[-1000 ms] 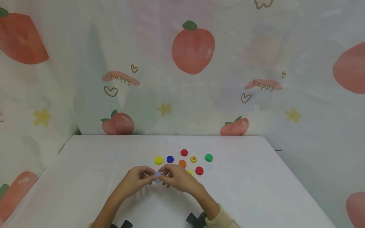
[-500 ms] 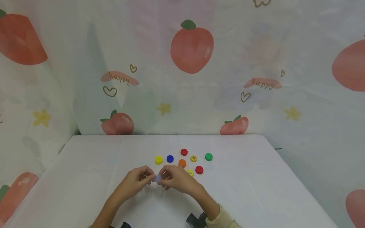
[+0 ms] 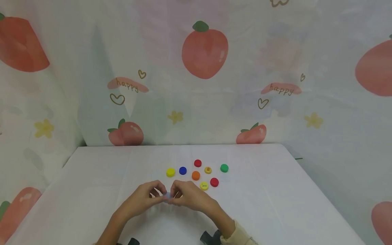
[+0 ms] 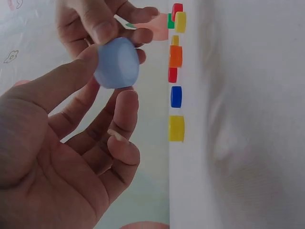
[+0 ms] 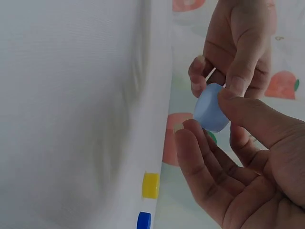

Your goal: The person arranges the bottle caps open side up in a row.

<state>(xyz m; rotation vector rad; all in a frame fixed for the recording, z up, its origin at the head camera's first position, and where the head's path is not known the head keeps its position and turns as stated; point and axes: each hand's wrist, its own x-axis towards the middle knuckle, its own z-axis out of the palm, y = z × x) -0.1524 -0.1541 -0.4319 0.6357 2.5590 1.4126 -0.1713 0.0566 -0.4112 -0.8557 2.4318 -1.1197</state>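
A light blue bottle cap (image 3: 166, 196) is held just above the white table, between both hands. My left hand (image 3: 147, 195) pinches its left edge with thumb and fingertips. From the other side, my right hand (image 3: 188, 194) grips it in the same manner. In the left wrist view the cap (image 4: 116, 64) shows a smooth, pale face, with the left thumb on its rim. The right wrist view has the cap (image 5: 210, 109) tilted, the right thumb on its upper edge. Fingers hide part of the rim in each view.
Several bottle caps lie beyond the hands on the white table (image 3: 260, 204): yellow (image 3: 170, 172), blue (image 3: 182, 170), orange (image 3: 195, 175), red (image 3: 197, 163) and green (image 3: 224, 168) among them. A fruit-printed cloth (image 3: 159, 51) hangs behind.
Both hands have come slightly nearer to the body with the light blue bottle cap, which has turned between the fingers. A yellow cap beside the right hand is now uncovered.
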